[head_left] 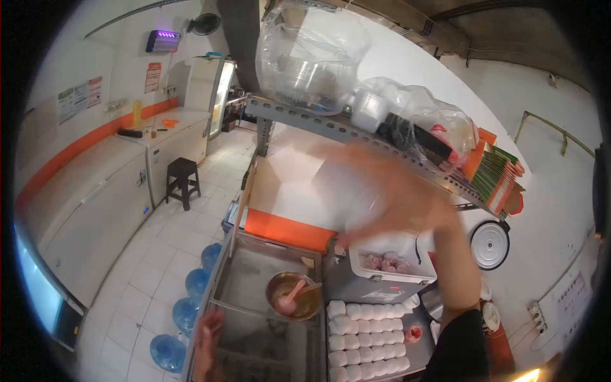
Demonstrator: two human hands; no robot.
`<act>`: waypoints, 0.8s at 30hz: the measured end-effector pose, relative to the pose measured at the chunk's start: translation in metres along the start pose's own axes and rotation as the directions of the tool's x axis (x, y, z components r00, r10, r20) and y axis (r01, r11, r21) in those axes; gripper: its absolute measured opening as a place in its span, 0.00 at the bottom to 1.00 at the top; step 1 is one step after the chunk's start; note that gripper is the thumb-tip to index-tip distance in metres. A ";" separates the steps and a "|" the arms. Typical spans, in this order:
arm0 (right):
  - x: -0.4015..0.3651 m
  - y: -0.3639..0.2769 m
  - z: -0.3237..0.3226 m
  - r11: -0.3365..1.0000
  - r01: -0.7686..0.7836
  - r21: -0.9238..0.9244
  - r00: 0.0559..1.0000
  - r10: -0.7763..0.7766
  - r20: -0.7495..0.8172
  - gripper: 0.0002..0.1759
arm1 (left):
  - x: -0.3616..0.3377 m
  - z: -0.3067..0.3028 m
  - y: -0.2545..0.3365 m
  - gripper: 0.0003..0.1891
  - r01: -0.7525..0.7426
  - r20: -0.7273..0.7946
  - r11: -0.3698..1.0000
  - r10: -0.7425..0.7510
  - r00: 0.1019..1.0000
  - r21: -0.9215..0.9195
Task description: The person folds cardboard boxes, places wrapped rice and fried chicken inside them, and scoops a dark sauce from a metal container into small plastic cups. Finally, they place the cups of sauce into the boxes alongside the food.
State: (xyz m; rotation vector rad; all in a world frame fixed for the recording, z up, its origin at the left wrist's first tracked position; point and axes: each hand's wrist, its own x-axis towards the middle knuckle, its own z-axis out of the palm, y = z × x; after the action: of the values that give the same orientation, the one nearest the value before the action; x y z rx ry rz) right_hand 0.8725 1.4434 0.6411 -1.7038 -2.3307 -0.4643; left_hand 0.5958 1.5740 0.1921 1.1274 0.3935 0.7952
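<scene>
My right hand [407, 191] is raised below the upper shelf and smeared by motion. In it is a pale, see-through plastic container [350, 191], too blurred to make out fully. Low in the view, my left hand [207, 344] is beside the counter's left edge, fingers loosely extended, holding nothing visible. A metal bowl [275, 303] with a pink spatula [291, 298] in it stands on the counter. Below my right hand is a grey cooler box [356, 288] holding pinkish frosted balls [388, 262]. Rows of white balls [368, 337] lie in front of it, with a reddish piece [414, 333] to their right.
Bagged clear containers [312, 70] and green-orange packets [493, 175] crowd the perforated metal shelf [305, 118] overhead. Blue water jugs [184, 313] line the floor at left. A black stool [182, 181] stands before the white chest freezers [95, 216]. A round lid [490, 244] hangs at right.
</scene>
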 end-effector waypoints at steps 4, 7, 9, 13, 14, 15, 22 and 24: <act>-0.014 -0.073 0.093 0.923 0.075 0.379 0.969 -0.157 0.192 0.55 | 0.016 0.115 0.060 0.59 0.000 0.424 0.932 0.165 0.891 -0.364; -0.034 -0.098 0.136 0.946 0.205 0.251 0.956 -0.249 0.155 0.59 | 0.011 0.131 0.060 0.63 0.187 0.523 0.895 0.060 0.850 -0.406; -0.041 -0.103 0.139 0.971 0.172 0.168 0.959 -0.204 0.196 0.57 | 0.007 0.147 0.082 0.61 0.198 0.438 0.881 0.011 0.899 -0.429; -0.043 -0.094 0.119 0.960 0.181 0.213 0.944 -0.230 0.235 0.51 | 0.009 0.138 0.034 0.58 0.208 0.396 0.817 0.028 0.918 -0.538; -0.031 -0.088 0.086 0.954 0.126 0.272 0.959 -0.187 0.211 0.48 | 0.008 0.137 0.034 0.55 0.204 0.381 0.802 0.031 0.924 -0.562; -0.027 -0.068 0.057 0.958 -0.041 0.285 0.980 -0.016 0.197 0.44 | 0.007 0.135 0.034 0.53 0.200 0.365 0.786 0.035 0.931 -0.584; 0.031 0.133 -0.087 0.928 -0.370 -0.037 0.861 0.327 -0.390 0.31 | -0.015 0.096 -0.002 0.44 0.248 0.303 0.699 -0.047 0.952 -0.671; 0.034 0.170 -0.092 0.881 -0.468 -0.071 0.859 0.434 -0.273 0.40 | -0.029 0.073 -0.024 0.43 0.249 0.250 0.695 -0.103 0.963 -0.674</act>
State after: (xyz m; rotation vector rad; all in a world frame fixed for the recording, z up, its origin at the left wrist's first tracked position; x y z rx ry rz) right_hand 1.0233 1.4858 0.7597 -2.0393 -1.6814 -0.7049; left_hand 0.6320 1.5009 0.1967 0.4202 0.0081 0.5705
